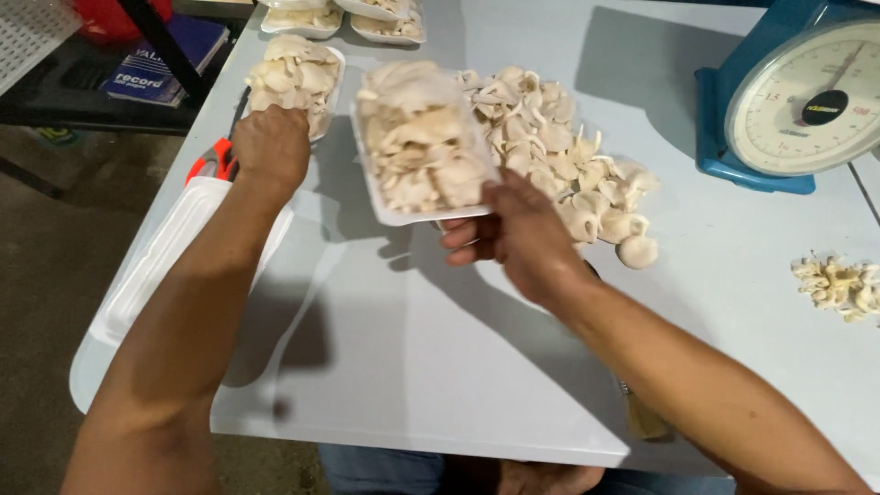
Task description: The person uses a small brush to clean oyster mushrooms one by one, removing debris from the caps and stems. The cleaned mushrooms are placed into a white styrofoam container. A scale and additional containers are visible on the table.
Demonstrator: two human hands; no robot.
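Observation:
My right hand (513,234) holds a white foam tray (403,215) heaped with pale oyster mushrooms (417,137), lifted and tilted above the table. My left hand (270,145) reaches forward and rests its fingers on a second tray of mushrooms (295,75) at the far left. A loose pile of oyster mushrooms (559,151) lies on the table just right of the held tray.
A blue dial scale (797,101) stands at the far right. A small clump of mushroom scraps (839,286) lies near the right edge. More filled trays (344,18) sit at the back. A stack of white trays (156,261) and a red-handled tool (213,160) lie at the left edge.

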